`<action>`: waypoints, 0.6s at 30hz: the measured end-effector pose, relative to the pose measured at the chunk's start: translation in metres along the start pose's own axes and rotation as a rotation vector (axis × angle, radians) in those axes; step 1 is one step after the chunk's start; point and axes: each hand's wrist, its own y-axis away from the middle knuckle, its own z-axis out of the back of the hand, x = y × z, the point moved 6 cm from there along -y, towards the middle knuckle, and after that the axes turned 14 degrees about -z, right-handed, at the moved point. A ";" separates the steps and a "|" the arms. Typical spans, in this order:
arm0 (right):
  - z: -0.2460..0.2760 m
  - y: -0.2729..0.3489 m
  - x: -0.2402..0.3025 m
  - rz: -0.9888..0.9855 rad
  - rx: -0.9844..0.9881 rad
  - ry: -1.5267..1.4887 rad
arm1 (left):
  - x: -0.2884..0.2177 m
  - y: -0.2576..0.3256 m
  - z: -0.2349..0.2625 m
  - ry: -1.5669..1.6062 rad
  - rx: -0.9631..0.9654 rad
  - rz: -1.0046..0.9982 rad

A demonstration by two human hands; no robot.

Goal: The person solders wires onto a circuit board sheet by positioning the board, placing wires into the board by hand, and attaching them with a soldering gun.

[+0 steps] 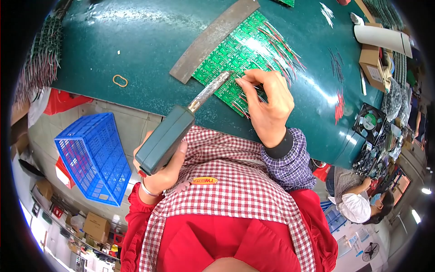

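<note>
My left hand (pixel 168 168) is closed round the dark green handle of a soldering gun (pixel 165 136). Its scorched metal barrel points up and right, and the tip is at a panel of green circuit boards (pixel 226 56). Just right of the tip, my right hand (pixel 272 106) has thumb and forefinger pinched together over the panel; whatever is between them is too small to make out. Thin red, black and white wires (pixel 283 45) stick out along the panel's right side, and some show under my right hand. A flat grey metal bar (pixel 210 41) lies along the panel's upper left edge.
On the green table (pixel 136 45) lie a rubber band (pixel 120 80), red wires (pixel 339 107) and dark wires (pixel 336 65). A black fan (pixel 369 121) and cardboard box (pixel 374 68) stand right. Below left is a blue crate (pixel 93 154). Another person (pixel 358 199) sits at right.
</note>
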 end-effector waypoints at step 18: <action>-0.002 -0.001 -0.004 -0.053 -0.011 -0.055 | 0.000 0.003 0.000 0.008 0.048 0.094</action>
